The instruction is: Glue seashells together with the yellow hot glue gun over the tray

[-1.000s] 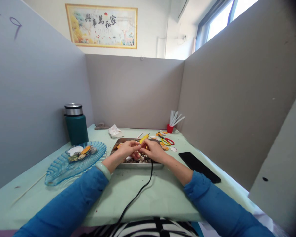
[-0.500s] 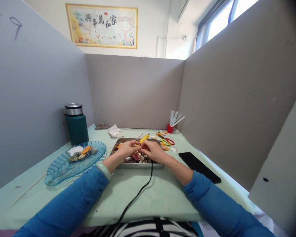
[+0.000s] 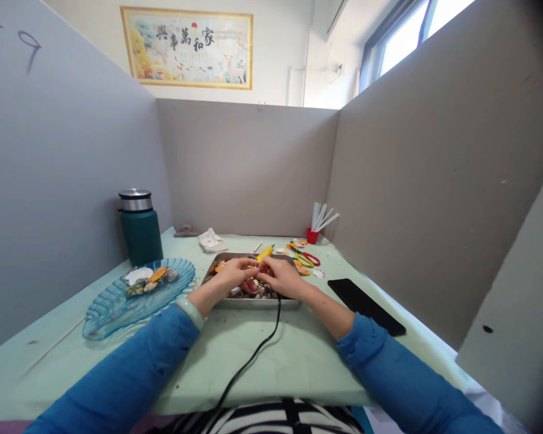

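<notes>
Both my hands meet over a metal tray (image 3: 253, 303) that holds small shells and pebbles. My left hand (image 3: 232, 274) has its fingers curled, pinching a small piece I cannot make out. My right hand (image 3: 280, 276) is closed too, its fingertips touching the same small piece. A yellow glue gun (image 3: 264, 254) lies just behind my hands on the tray, and its black cord (image 3: 253, 355) runs toward me across the table.
A blue glass dish (image 3: 117, 304) with shells sits at the left, a green thermos (image 3: 140, 227) behind it. Scissors (image 3: 306, 258), a red cup of sticks (image 3: 312, 235), a crumpled tissue (image 3: 211, 240) and a black phone (image 3: 366, 305) lie on the green table between grey partitions.
My fingers shifted slightly around the small piece; my hands stayed over the tray.
</notes>
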A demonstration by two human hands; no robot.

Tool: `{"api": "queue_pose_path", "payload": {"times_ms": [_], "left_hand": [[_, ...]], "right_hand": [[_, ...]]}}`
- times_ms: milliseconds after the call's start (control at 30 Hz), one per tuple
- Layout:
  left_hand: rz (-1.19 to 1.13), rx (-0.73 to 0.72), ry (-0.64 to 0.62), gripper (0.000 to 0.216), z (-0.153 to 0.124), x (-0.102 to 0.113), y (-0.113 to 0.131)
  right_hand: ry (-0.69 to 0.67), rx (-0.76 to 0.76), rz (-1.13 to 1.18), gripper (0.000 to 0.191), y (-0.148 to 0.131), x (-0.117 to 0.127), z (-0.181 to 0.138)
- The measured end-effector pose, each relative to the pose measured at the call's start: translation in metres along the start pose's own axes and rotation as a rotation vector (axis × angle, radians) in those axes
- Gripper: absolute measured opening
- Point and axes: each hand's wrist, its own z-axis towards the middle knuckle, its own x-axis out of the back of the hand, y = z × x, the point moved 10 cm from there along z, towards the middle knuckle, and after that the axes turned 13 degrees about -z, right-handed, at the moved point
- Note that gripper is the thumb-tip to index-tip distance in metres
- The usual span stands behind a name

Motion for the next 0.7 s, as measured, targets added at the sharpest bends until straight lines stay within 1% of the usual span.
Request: {"api": "queue_pose_path", "payload": {"times_ms": [300, 700], "left_hand": [[0.021, 0.001, -0.007, 0.057, -0.0033, -0.0043, 0.0040], [0.026, 0.002, -0.005, 0.054, -0.0037, -0.0037, 0.0027]], "right_hand": [[-0.012, -0.010, 0.016, 0.010, -0.0014, 0.0011, 0.0000], [-0.016, -0.009, 0.014, 0.009, 0.0003, -0.0007, -0.0002]]}}
